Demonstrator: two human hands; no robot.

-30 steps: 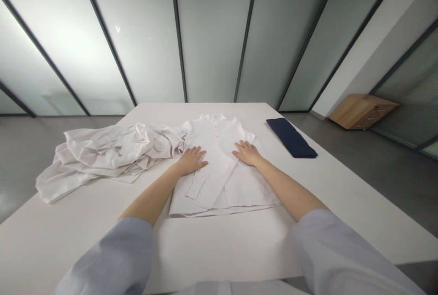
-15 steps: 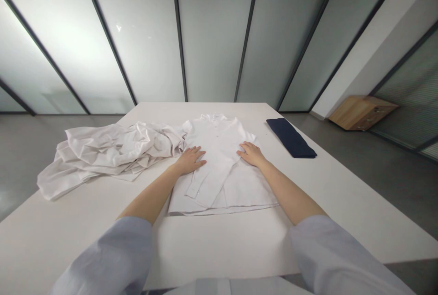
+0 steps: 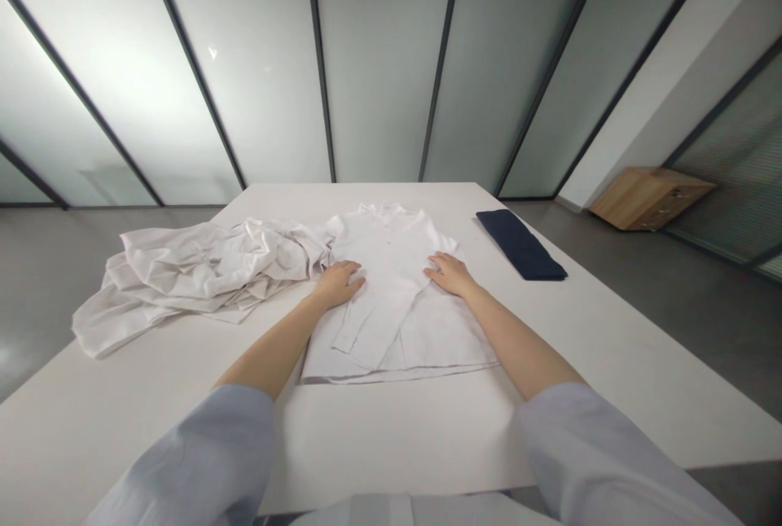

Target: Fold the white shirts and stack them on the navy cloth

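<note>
A white long-sleeved shirt (image 3: pixel 391 290) lies flat in the middle of the table, its collar at the far end and its hem towards me. One sleeve is laid down across the front, its cuff near the hem. My left hand (image 3: pixel 337 283) rests on the shirt's left edge, thumb apart from the other fingers. On the right edge lies my right hand (image 3: pixel 449 272), palm down with fingers outstretched. Neither hand visibly grips the cloth, though the undersides of the fingers are hidden.
A crumpled heap of white garments (image 3: pixel 201 273) spreads over the table's left side, touching the shirt near its left shoulder. At the right lies a folded navy cloth (image 3: pixel 519 245). A wooden cabinet (image 3: pixel 651 199) stands on the floor beyond the white table (image 3: pixel 403 444).
My left hand's fingers have drawn slightly back and closer together at the shirt's left edge. The right hand and the shirt look almost the same.
</note>
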